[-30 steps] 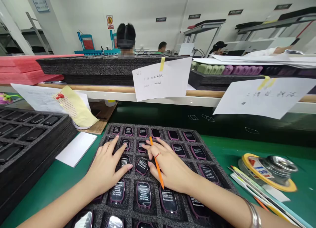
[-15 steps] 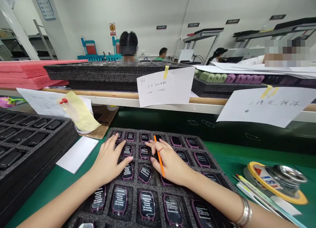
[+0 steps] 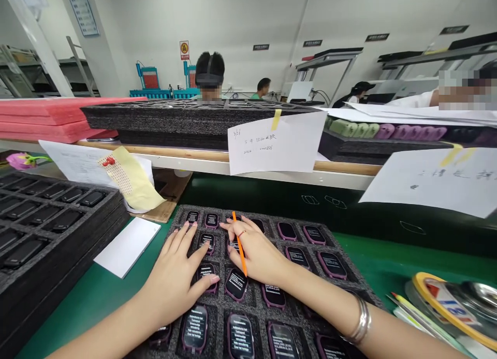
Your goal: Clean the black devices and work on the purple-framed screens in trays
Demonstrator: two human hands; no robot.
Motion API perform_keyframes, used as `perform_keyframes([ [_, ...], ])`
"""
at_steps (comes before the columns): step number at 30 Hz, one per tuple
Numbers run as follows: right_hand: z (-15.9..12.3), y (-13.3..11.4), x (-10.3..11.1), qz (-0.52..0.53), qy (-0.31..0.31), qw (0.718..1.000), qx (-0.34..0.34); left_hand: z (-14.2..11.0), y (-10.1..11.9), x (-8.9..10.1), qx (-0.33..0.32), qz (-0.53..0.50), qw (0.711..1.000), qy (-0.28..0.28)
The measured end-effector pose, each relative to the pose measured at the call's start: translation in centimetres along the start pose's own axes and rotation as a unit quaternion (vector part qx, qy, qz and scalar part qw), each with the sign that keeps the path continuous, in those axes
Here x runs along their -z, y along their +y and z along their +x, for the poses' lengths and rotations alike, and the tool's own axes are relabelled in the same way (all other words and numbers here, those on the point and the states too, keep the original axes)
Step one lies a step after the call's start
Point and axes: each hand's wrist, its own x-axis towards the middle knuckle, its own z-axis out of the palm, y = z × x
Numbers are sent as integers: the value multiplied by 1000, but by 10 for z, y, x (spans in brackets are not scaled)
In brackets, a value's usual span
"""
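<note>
A black foam tray holds rows of smartwatch faces with purple frames; many screens are lit with lines of text. Spread over its left columns is my left hand, fingers apart, resting on or just above the watches. My right hand holds a thin orange stick between its fingers, slanting across the hand. Its fingertips are over the second and third columns near the back, partly covering a watch there. One watch just below that hand sits tilted in its slot.
At left stands a stacked foam tray of black devices, beside a white pad. A roll of yellow tape and pens lie at right. A shelf with foam trays and taped notes crosses behind; several people sit beyond.
My right hand has moved left and slightly toward the back, now covering a watch seen before. The left hand stays spread over the tray. The whole view has shifted a little.
</note>
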Motion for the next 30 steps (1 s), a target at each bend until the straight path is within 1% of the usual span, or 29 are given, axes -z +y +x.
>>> perform_keyframes([
  [4,12,2,-2,4,2,1000,6,3,-3,-4,7,-10,1000,19],
  [8,21,2,-10,5,5,1000,-3,8,-13,-6,47,-13,998,37],
  [12,27,1,-18,6,7,1000,-6,13,-29,-9,95,4,995,21],
  [16,30,-1,-18,8,2,1000,-4,18,-41,-14,117,-24,993,12],
  [21,29,-5,-13,14,7,1000,-6,25,-46,-21,128,-40,991,-1],
  [25,27,-3,-13,20,9,1000,-14,28,-49,-25,135,-54,989,-16],
  [30,22,-4,-17,29,1,999,-20,22,-55,-21,148,-70,986,-25],
])
